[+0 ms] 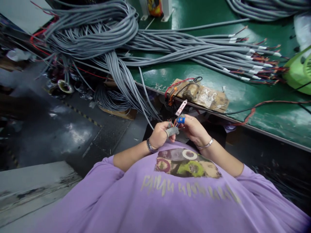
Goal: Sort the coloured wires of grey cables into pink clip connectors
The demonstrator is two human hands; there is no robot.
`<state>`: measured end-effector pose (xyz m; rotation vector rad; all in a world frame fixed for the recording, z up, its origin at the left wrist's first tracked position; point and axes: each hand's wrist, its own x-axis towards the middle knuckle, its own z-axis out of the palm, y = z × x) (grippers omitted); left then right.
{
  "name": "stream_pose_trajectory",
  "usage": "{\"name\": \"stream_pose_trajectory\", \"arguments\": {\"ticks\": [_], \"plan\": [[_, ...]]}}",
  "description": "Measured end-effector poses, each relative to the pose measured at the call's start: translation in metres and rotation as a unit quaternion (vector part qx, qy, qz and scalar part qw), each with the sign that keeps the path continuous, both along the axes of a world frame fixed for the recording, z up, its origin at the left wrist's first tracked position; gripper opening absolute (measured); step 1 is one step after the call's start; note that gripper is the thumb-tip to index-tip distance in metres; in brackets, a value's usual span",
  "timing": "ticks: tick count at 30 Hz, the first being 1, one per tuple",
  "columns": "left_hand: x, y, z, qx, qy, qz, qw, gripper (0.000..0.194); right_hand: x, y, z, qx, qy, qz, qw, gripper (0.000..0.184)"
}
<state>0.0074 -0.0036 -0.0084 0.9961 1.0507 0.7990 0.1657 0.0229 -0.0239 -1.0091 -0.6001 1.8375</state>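
Observation:
My left hand [160,134] is closed around the end of a grey cable [148,118] that hangs down from the table edge. Its thumb wears a grey finger cot. Thin coloured wires [173,123] fan out of the cable end between both hands. My right hand [193,128] pinches those wire tips, with blue tape on a fingertip. Both hands are held close to my chest, just below the edge of the green table [245,94].
A large bundle of grey cables [102,32] lies across the table, with stripped ends [262,61] at the right. A worn wooden block with a red-black lead [201,95] sits at the table edge. A green fan [300,69] stands at the far right. Dark floor lies to the left.

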Motion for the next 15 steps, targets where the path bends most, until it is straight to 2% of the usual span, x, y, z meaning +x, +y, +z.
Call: {"name": "stream_pose_trajectory", "arguments": {"ticks": [4, 8, 12, 15], "plan": [[0.001, 0.001, -0.005, -0.017, -0.040, 0.064, 0.997, 0.030, 0.013, 0.002, -0.004, -0.039, 0.061, -0.037, 0.997, 0.018], [0.002, 0.001, -0.007, -0.016, -0.050, 0.104, 0.993, 0.031, 0.018, -0.011, -0.010, 0.003, 0.068, 0.052, 0.996, 0.043], [0.002, 0.001, -0.007, -0.002, -0.029, 0.081, 0.996, 0.036, 0.008, -0.023, -0.008, 0.088, 0.037, 0.043, 0.995, 0.029], [0.001, 0.000, -0.002, 0.000, -0.003, 0.006, 1.000, 0.038, 0.006, -0.019, -0.003, 0.109, 0.001, 0.043, 0.993, 0.024]]}}
